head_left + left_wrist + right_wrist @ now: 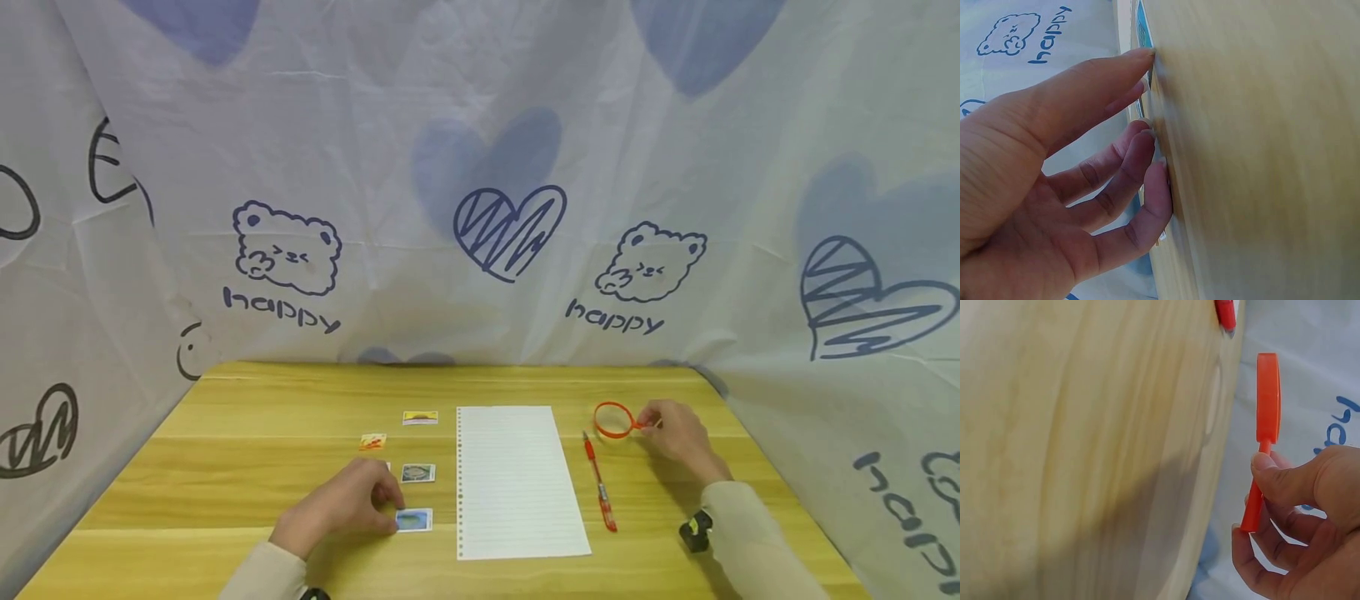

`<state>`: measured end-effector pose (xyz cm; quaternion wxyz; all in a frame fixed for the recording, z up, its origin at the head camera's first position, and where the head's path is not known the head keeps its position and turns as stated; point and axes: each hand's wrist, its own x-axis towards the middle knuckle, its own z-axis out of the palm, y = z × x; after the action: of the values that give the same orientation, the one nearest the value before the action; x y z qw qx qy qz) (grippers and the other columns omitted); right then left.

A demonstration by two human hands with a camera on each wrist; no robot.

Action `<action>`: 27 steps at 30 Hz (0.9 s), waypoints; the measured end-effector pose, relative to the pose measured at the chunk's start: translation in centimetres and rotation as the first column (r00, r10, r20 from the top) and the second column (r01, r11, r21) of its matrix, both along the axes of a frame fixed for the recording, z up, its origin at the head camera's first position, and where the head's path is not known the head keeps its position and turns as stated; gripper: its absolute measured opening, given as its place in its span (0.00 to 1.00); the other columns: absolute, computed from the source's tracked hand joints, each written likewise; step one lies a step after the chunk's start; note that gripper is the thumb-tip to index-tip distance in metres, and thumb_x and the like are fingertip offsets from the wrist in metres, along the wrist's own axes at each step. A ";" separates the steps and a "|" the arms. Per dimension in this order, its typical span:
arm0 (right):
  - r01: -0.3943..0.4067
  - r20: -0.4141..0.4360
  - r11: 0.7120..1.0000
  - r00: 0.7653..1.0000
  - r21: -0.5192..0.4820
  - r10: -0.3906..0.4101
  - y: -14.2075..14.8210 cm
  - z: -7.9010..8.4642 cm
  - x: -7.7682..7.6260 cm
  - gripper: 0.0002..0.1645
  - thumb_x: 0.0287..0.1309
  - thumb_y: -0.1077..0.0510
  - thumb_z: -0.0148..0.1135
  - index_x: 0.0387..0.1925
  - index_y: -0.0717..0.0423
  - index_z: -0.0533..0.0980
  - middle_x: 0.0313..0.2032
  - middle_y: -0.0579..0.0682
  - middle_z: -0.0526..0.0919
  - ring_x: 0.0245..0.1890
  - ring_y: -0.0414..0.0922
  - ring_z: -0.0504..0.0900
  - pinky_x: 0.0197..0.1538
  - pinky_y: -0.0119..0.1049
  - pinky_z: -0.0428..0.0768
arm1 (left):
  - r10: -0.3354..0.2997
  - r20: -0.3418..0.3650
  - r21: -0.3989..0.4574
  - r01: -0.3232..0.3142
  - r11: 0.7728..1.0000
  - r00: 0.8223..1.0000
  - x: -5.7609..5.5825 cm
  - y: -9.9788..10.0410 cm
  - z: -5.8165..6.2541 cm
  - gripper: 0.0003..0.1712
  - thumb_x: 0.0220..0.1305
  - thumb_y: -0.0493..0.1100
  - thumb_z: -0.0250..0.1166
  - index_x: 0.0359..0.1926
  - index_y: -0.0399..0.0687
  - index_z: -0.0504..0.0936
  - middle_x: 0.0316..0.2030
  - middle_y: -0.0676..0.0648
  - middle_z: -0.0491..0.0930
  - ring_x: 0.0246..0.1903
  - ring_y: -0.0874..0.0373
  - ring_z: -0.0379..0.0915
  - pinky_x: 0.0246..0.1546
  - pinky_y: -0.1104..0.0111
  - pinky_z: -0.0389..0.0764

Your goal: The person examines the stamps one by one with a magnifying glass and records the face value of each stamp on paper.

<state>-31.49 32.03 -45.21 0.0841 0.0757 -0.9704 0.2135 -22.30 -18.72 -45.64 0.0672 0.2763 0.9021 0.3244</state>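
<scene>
While the right hand [681, 433] grips a round red plastic magnifier [1267, 400] by its handle [1252, 512], likely keeping the lens [614, 420] clear, the left hand [347, 500] pinches a rectangular blue-printed card [416, 521].

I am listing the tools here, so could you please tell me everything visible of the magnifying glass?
The magnifying glass has a round orange-red frame and a short, straight handle, apparently plastic; the table shows through the frame. The right hand pinches the handle, holding it above the table, right of the paper. The right wrist view shows it edge-on.
</scene>
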 end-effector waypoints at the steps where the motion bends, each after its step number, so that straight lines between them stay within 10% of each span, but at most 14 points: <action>1: 0.006 -0.001 1.000 1.000 -0.001 -0.006 0.2 -0.1 0.0 0.03 0.56 0.67 0.69 0.33 0.58 0.83 0.34 0.56 0.88 0.35 0.51 0.86 0.37 0.48 0.82 | 0.001 0.001 -0.001 -0.001 1.000 1.000 0.0 0.0 0.0 0.13 0.45 0.37 0.81 0.34 0.47 0.90 0.33 0.53 0.83 0.35 0.63 0.73 0.37 0.73 0.77; 27: 0.048 0.049 0.999 0.998 -0.023 -0.047 4.0 -1.6 -0.1 0.03 0.56 0.65 0.70 0.33 0.61 0.83 0.30 0.55 0.86 0.33 0.50 0.83 0.37 0.44 0.79 | 0.004 -0.011 -0.009 -0.004 1.000 1.000 -0.2 -0.1 -0.2 0.12 0.45 0.37 0.82 0.33 0.49 0.90 0.33 0.54 0.82 0.35 0.64 0.72 0.36 0.74 0.76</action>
<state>-31.58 36.02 -46.76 0.0666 0.0464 -0.9709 0.2252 -22.45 -18.81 -45.86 0.0630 0.2761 0.9044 0.3192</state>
